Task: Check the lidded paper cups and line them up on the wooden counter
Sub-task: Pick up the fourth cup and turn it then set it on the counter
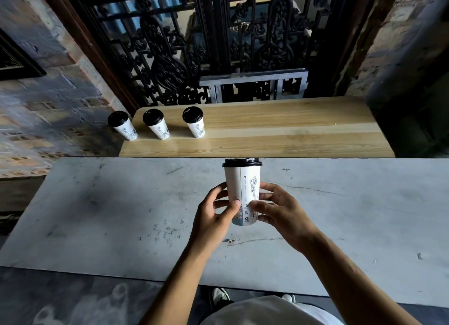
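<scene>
I hold a white paper cup (pixel 243 186) with a black lid and line drawings upright above the grey table. My left hand (pixel 216 215) grips its lower left side, and my right hand (pixel 279 213) grips its lower right side. Three matching lidded cups stand in a row at the left end of the wooden counter (pixel 291 130): the left cup (pixel 122 125), the middle cup (pixel 156 124) and the right cup (pixel 194 121).
The grey scuffed table (pixel 97 215) lies between me and the counter. A black ornate metal grille (pixel 218 45) rises behind the counter, with brick walls on both sides. The counter's right part is bare wood.
</scene>
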Available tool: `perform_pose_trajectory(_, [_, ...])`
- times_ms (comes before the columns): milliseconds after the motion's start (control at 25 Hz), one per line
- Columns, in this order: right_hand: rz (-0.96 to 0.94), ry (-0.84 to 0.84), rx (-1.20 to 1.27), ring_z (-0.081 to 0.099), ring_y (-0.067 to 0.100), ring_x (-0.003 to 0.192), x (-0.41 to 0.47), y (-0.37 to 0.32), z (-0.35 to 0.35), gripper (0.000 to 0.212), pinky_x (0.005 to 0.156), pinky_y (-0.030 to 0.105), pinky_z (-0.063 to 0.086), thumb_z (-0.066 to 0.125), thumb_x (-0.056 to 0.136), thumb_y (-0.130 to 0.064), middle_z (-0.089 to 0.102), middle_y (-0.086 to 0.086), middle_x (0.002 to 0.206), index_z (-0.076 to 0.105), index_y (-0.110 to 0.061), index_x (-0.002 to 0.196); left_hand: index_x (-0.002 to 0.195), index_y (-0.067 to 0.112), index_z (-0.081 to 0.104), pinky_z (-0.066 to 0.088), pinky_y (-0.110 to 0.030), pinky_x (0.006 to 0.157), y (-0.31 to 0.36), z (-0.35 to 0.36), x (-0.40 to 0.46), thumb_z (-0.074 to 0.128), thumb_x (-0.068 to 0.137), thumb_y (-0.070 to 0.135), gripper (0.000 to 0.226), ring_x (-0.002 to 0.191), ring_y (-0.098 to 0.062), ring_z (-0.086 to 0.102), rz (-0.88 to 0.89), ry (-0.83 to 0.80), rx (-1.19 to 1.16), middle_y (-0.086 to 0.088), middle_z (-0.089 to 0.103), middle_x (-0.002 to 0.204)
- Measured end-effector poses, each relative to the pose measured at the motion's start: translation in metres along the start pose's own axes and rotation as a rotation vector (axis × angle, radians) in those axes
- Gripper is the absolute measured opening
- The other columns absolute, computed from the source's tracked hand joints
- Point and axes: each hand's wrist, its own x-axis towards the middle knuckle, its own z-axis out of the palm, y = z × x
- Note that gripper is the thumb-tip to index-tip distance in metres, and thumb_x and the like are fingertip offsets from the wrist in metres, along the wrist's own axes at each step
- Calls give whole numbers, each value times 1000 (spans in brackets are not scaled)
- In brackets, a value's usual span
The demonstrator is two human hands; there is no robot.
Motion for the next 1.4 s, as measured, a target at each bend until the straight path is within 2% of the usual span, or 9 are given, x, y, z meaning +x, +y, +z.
perform_pose_trajectory(160, [-37, -16, -121, 74, 16, 93, 6, -6, -5, 59, 76, 33, 55, 85, 73, -25, 76, 10, 121, 63, -25, 127, 136, 28, 63, 63, -52, 87, 1, 6, 2, 68, 77, 45, 62, 103, -19, 72, -17, 22, 47, 5, 75, 116])
perform_pose_trajectory(360, [-64, -66, -319, 78, 15, 92, 28, 2, -24, 56, 65, 20, 56, 86, 84, -19, 77, -5, 122, 63, -25, 134, 138, 35, 57, 56, -28, 88, -13, 15, 12, 75, 76, 36, 65, 110, -1, 69, -86, -2, 159, 11, 74, 122])
perform_pose_trajectory(560, [-11, -69, -435, 79, 16, 87, 84, 5, -36, 37, 67, 16, 55, 83, 84, -9, 80, -5, 114, 75, -23, 118, 140, 42, 51, 56, -34, 97, -35, 19, 69, 80, 75, 34, 72, 113, -9, 71, -138, -59, 220, 6, 76, 117])
perform_pose_trajectory(680, [22, -8, -497, 76, 12, 87, 146, 7, -41, 44, 69, 17, 57, 85, 81, -6, 77, -2, 111, 69, -19, 120, 140, 32, 53, 59, -36, 94, -56, 23, 133, 82, 74, 28, 72, 110, -11, 73, -160, -83, 192, 1, 76, 118])
perform_pose_trajectory(760, [-7, 51, -549, 75, 10, 90, 191, 12, -43, 49, 74, 21, 59, 88, 76, -12, 76, -10, 104, 64, -28, 116, 131, 25, 58, 62, -37, 89, -78, 23, 182, 83, 73, 14, 64, 107, -13, 73, -164, -61, 159, -5, 76, 120])
perform_pose_trajectory(880, [-71, 103, -615, 75, 6, 99, 258, 22, -46, 55, 86, 38, 64, 82, 64, -32, 77, -11, 106, 58, -36, 114, 132, 15, 60, 59, -18, 83, -115, 24, 257, 81, 75, -2, 63, 111, -9, 71, -132, -80, 168, -5, 73, 125])
perform_pose_trajectory(1080, [-247, 192, -604, 74, 20, 108, 377, 31, -55, 62, 92, 48, 63, 79, 70, -12, 74, 7, 117, 56, -9, 128, 136, -2, 50, 57, -12, 78, -136, 33, 377, 63, 83, -26, 60, 86, 11, 71, -1, -94, 92, 4, 69, 104])
perform_pose_trajectory(1200, [-323, 226, -668, 75, 17, 107, 426, 23, -57, 65, 88, 45, 65, 78, 71, -12, 74, 5, 119, 56, -9, 132, 135, 2, 53, 55, -11, 77, -136, 33, 426, 66, 82, -23, 60, 85, 10, 70, 101, -59, 116, 2, 70, 101])
perform_pose_trajectory(1400, [-362, 233, -747, 73, 17, 112, 468, 27, -57, 69, 89, 43, 65, 82, 75, -15, 72, 5, 125, 52, -10, 137, 128, 18, 51, 60, -28, 94, -162, 30, 471, 68, 83, -21, 62, 108, -14, 72, 116, -63, 98, -2, 70, 111])
